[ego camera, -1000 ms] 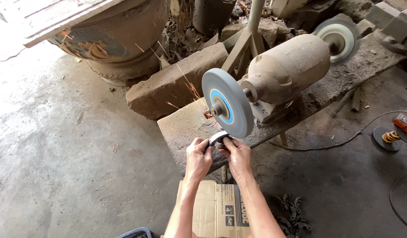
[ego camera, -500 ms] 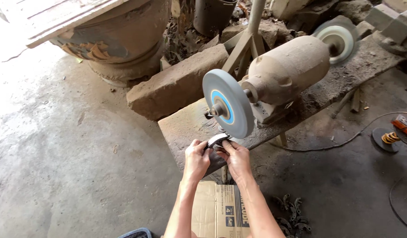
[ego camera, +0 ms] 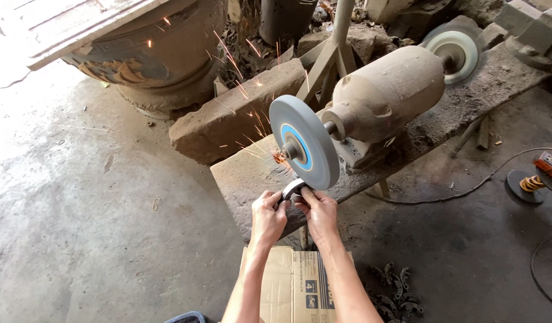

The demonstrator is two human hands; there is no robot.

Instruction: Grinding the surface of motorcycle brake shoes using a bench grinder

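A flattened cardboard box (ego camera: 297, 287) lies on the floor nearest the viewer. Above it, the left hand (ego camera: 268, 216) and right hand (ego camera: 319, 212) both grip a small curved metal piece (ego camera: 292, 189), pressed against the lower rim of the grey grinding wheel (ego camera: 304, 141). Sparks (ego camera: 252, 116) fly leftward. The bench grinder motor (ego camera: 386, 93) sits on the dusty worktop (ego camera: 252, 173), a second wheel (ego camera: 455, 51) beyond.

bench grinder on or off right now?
On. Sparks fly off the grey grinding wheel where both hands, left hand and right hand, press a small metal ring against its lower edge.
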